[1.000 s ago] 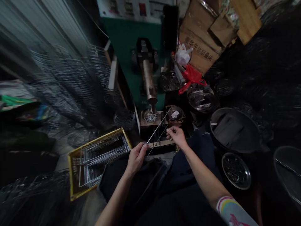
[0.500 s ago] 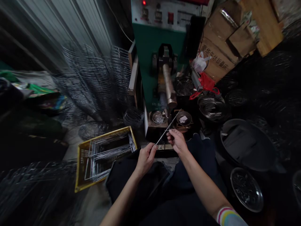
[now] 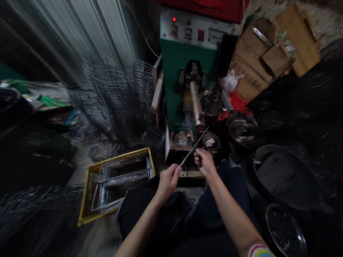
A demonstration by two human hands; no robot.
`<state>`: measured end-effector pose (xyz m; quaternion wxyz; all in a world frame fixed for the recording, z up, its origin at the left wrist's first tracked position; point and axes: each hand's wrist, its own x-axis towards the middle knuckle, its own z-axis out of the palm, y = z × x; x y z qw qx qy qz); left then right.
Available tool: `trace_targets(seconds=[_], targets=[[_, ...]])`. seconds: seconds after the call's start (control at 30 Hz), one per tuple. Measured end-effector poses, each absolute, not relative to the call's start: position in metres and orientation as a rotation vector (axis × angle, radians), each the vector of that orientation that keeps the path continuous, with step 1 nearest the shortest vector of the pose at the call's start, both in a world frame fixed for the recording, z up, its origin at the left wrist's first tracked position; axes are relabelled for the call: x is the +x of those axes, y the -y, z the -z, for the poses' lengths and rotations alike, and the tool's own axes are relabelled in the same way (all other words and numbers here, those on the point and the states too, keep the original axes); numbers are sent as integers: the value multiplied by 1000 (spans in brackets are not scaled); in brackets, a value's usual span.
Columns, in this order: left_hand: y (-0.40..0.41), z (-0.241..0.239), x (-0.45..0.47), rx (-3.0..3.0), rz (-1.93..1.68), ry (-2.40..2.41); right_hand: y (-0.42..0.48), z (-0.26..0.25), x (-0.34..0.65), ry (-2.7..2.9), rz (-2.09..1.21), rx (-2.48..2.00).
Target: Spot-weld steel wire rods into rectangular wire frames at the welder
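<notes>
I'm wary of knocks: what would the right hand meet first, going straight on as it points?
Probably the thin metal rod held in the left hand, just past the fingertips of the right hand. Depth is unclear, so they may be touching.

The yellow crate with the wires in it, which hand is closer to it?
Left. The left hand is just past the right end of the yellow crate; the right hand is farther away, over to the right of the left hand.

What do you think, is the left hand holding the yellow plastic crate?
No, the left hand grips a thin silvery metal rod, apart from the yellow plastic crate.
</notes>
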<state>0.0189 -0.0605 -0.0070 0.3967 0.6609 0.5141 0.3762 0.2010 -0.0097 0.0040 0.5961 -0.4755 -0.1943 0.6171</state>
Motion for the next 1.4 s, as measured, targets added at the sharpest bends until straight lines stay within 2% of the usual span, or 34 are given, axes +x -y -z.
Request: trace_targets(seconds=[1.03,1.4], targets=[[43,3,18,1600,-1021,-1281,-12,-4,203,489,-1509,-1014],[28,3,11,1581,-1019,-1160,-9,-15,204,737,-1250,-1216]])
